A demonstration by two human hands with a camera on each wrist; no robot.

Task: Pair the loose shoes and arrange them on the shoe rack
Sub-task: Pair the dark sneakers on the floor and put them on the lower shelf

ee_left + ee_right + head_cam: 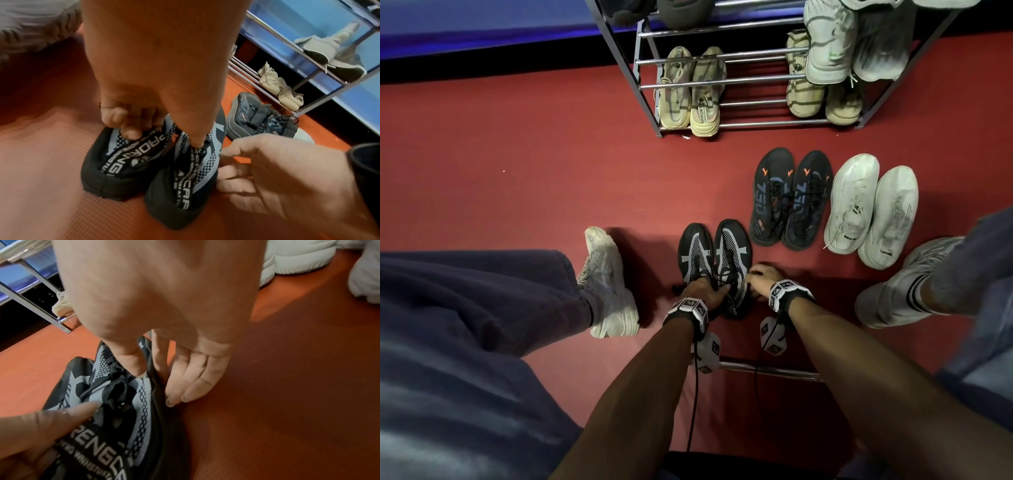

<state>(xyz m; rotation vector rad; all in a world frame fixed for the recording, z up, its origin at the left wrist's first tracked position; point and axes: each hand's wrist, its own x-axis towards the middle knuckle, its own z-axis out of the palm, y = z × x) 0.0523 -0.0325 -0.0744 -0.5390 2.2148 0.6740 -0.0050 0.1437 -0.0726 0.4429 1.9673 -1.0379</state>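
Note:
A pair of black shoes with grey mesh (714,255) stands side by side on the red floor in front of me. My left hand (709,286) grips both at the collars. In the left wrist view its fingers (127,128) curl into the left shoe (115,164) and its thumb goes into the right shoe (191,178). My right hand (756,277) pinches that shoe's outer side. Its thumb (131,363) is at the collar and its fingers (189,386) lie straight down the side wall. The metal shoe rack (722,80) stands further ahead.
A black and blue pair (791,198) and a white pair (869,212) sit on the floor before the rack. Beige pairs (691,92) (822,96) fill the bottom shelf, and pale shoes (856,41) sit above. My own feet in pale sneakers (606,281) (900,284) flank the hands.

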